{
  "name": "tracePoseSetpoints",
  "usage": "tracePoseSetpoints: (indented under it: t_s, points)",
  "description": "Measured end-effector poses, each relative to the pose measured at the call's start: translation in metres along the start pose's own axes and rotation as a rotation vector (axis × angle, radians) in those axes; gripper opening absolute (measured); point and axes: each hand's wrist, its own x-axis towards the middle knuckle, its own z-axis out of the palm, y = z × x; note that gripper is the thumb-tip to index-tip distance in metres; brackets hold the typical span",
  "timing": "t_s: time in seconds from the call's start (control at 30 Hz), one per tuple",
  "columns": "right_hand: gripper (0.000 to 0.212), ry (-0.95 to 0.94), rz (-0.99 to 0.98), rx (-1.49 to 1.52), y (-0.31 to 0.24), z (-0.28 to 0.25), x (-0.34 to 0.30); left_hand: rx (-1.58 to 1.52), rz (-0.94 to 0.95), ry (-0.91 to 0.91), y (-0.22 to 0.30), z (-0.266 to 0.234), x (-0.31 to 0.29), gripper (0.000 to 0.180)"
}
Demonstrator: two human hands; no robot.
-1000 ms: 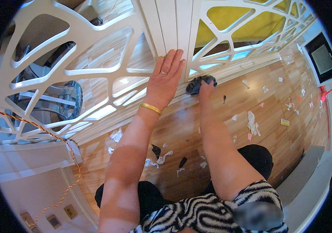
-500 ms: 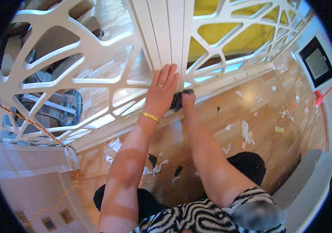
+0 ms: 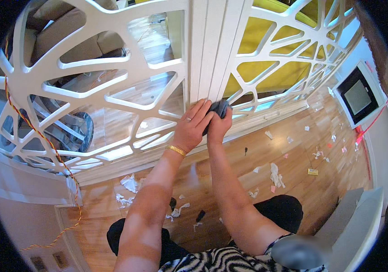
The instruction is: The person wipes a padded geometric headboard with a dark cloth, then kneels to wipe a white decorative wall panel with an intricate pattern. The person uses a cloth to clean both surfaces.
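Note:
My right hand (image 3: pixel 220 126) grips a crumpled dark grey cloth (image 3: pixel 220 108) against the lower part of a white grooved post (image 3: pixel 210 50). Beside it, my left hand (image 3: pixel 193 124) lies against the same post, fingers stretched out and close together. Its fingertips are next to the cloth, and part of the cloth shows dark between the two hands. A ring and a gold bracelet (image 3: pixel 176 150) are on the left hand and wrist. White openwork lattice panels (image 3: pixel 89 79) join the post on both sides.
Scraps of white paper (image 3: pixel 275 176) and a small yellow piece (image 3: pixel 312 172) litter the wood floor (image 3: pixel 239 163). A twisted red-yellow cord (image 3: pixel 44 136) hangs at left. A white-framed black panel (image 3: pixel 358 95) leans at right, near a red strap (image 3: pixel 362 133). Grey boards (image 3: pixel 346 217) stand at lower right.
The cloth in my right hand has risen along the post from near its foot. My left fingers have come lower on the post, beside the cloth. The view has shifted slightly.

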Motion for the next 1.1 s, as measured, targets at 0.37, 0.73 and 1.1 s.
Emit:
tracePoseSetpoints:
  t_s: [0.37, 0.73, 1.1]
  points:
    - [0.056, -0.068, -0.620, -0.521, -0.075, 0.000, 0.041, -0.059, -0.079, -0.040, 0.021, -0.017, 0.037, 0.039]
    - [0.056, -0.307, -0.493, -0.854, -0.094, -0.022, 0.102, 0.084, 0.072, -0.003, 0.025, 0.005, 0.063, 0.025]
    - [0.051, -0.618, -0.414, -0.428, -0.098, -0.034, 0.130, 0.073, 0.080, 0.011, 0.085, 0.042, 0.085, 0.040]
